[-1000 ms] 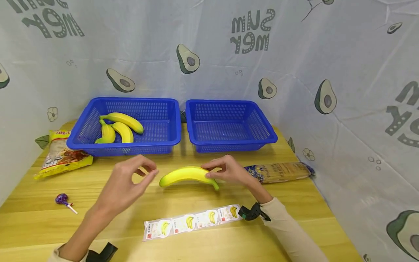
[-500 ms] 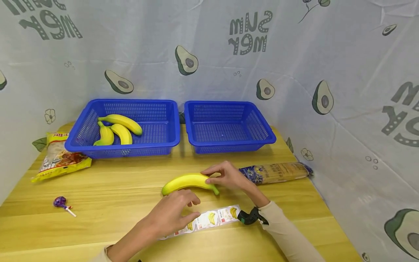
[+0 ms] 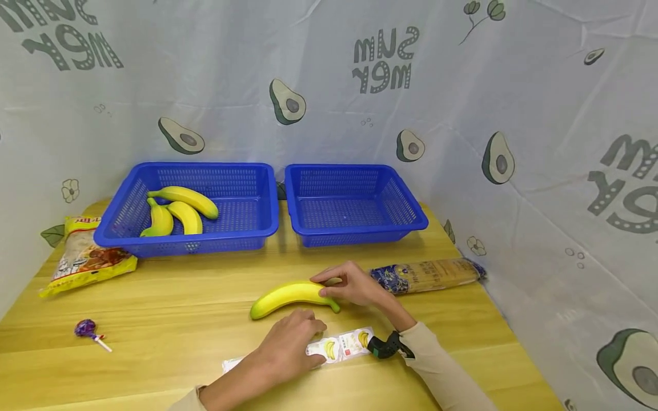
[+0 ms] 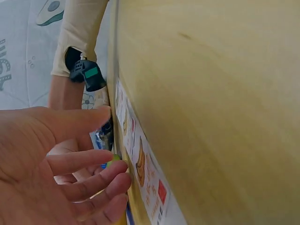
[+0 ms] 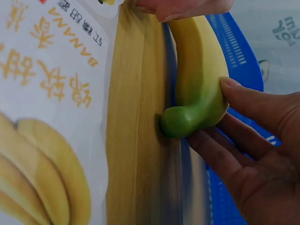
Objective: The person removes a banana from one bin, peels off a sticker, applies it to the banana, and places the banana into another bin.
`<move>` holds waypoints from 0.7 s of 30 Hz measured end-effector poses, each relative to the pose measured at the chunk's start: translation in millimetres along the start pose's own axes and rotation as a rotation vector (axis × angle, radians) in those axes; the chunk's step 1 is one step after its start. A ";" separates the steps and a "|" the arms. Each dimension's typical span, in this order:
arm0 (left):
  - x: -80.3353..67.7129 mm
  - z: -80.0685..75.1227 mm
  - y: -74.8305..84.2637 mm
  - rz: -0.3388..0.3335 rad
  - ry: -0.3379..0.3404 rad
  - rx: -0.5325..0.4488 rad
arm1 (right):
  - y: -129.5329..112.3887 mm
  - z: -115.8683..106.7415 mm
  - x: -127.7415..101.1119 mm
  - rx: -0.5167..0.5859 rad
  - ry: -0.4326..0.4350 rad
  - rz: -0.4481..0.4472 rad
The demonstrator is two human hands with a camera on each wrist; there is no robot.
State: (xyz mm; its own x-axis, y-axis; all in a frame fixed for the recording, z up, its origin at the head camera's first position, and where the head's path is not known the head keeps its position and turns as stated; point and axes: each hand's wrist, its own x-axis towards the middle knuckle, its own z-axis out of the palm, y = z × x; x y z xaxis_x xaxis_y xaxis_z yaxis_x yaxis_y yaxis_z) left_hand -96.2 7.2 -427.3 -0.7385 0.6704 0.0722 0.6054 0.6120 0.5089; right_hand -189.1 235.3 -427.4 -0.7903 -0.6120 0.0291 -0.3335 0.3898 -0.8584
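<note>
A yellow banana (image 3: 288,298) with green ends lies at or just above the middle of the table. My right hand (image 3: 356,285) pinches it near the stem, thumb on one side and fingers on the other, as the right wrist view of the banana (image 5: 201,70) confirms. Nearer to me, a clear strip of banana stickers (image 3: 345,345) lies on the table, partly hidden. Over that strip is my left hand (image 3: 288,347), its fingers loosely bent and thumb apart. In the left wrist view nothing sits between its fingers (image 4: 115,185); whether they touch the strip I cannot tell.
At the back left, a blue basket (image 3: 236,242) holds three bananas (image 3: 186,200); a second blue basket (image 3: 360,233) stands beside it. A yellow snack bag (image 3: 87,262) and a purple lollipop (image 3: 86,328) lie left. A long noodle packet (image 3: 432,275) lies right.
My left hand has moved right and toward me, from beside the banana's tip to over the sticker strip. My right hand keeps its hold, and the banana has come slightly lower.
</note>
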 end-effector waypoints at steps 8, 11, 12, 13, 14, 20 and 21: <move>4.6 9.5 1.6 -0.001 -0.017 0.054 | -0.4 1.3 -1.7 0.001 0.013 0.022; 7.2 10.1 0.9 -0.020 -0.026 0.028 | 0.9 0.6 -3.1 0.009 0.015 0.012; 7.8 9.7 0.4 -0.028 -0.034 0.010 | 1.5 0.6 -3.4 0.015 0.014 0.007; 8.3 9.1 -0.1 -0.038 -0.038 -0.004 | 2.1 0.6 -3.4 0.020 0.012 0.003; 8.5 8.1 -0.6 -0.049 -0.046 -0.018 | 2.7 0.7 -3.3 0.027 0.011 -0.001; 6.9 2.9 -2.6 -0.112 -0.097 -0.068 | 4.8 0.1 -0.1 0.055 0.000 -0.008; 6.7 2.1 -3.0 -0.116 -0.102 -0.075 | 5.0 -0.4 0.6 0.056 -0.001 -0.009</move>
State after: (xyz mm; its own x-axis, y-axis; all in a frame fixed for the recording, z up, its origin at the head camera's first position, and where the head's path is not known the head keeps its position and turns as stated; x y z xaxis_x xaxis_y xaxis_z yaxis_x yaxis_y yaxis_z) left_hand -102.3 10.7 -430.2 -0.7656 0.6388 -0.0762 0.4913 0.6571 0.5717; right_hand -191.5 237.1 -431.4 -0.7871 -0.6157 0.0365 -0.3114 0.3455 -0.8852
